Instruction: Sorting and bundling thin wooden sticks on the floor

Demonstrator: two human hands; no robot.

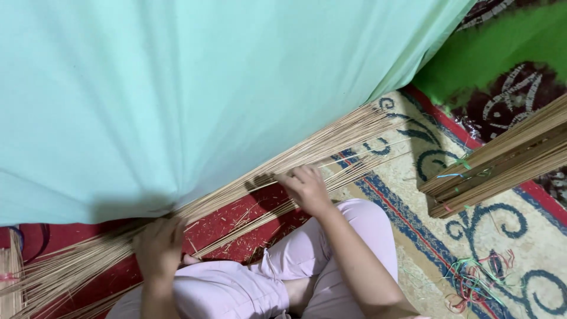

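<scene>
A long sheaf of thin sticks [248,192] lies across the patterned carpet [413,236], running from seven to two o'clock. The left hand [158,247] presses it with fingers curled; the right hand [305,188] pinches strands. Tied stick bundles [502,162] lie at three o'clock, a mint cloth [207,88] at twelve.

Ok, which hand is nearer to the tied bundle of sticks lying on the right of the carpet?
The right hand. It rests on the loose sticks in front of the knees, left of the tied bundle. The left hand is much farther away, on the sticks' other end.
</scene>
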